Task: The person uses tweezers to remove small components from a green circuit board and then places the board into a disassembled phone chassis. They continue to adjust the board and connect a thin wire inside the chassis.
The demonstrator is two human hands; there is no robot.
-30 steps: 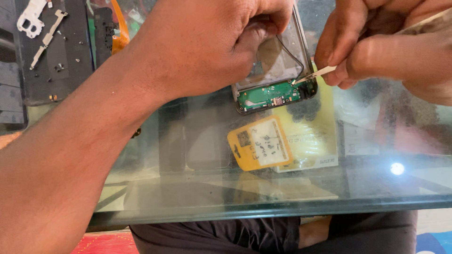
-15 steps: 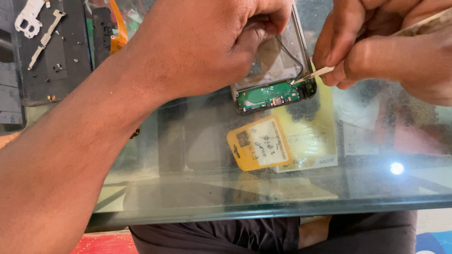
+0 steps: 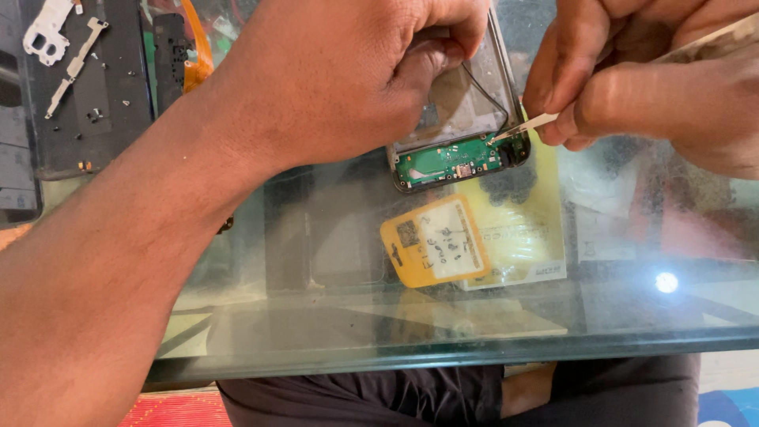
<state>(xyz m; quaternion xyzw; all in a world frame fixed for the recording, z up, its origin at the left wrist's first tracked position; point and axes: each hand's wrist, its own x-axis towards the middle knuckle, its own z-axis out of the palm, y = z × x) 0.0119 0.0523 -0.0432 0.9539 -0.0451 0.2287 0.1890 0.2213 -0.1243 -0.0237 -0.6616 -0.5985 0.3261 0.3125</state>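
My left hand (image 3: 348, 79) grips an opened phone (image 3: 462, 119) from above and holds it on the glass table. The phone's back is off, showing a green circuit board (image 3: 451, 160) at its lower end. My right hand (image 3: 648, 79) pinches a pair of pale tweezers (image 3: 526, 126). The tweezer tips touch the right end of the green board, near the phone's lower right corner. My left forearm crosses the view from the lower left.
A glass tabletop (image 3: 395, 316) shows a yellow tag (image 3: 433, 241) and a pale yellow packet (image 3: 522, 229) beneath it. A black mat (image 3: 87, 87) at the upper left carries white metal brackets (image 3: 47, 28) and small screws. An orange flex strip (image 3: 198, 47) lies beside it.
The right hand and tweezers have shifted very slightly at the board's right end. The left hand keeps its hold on the phone.
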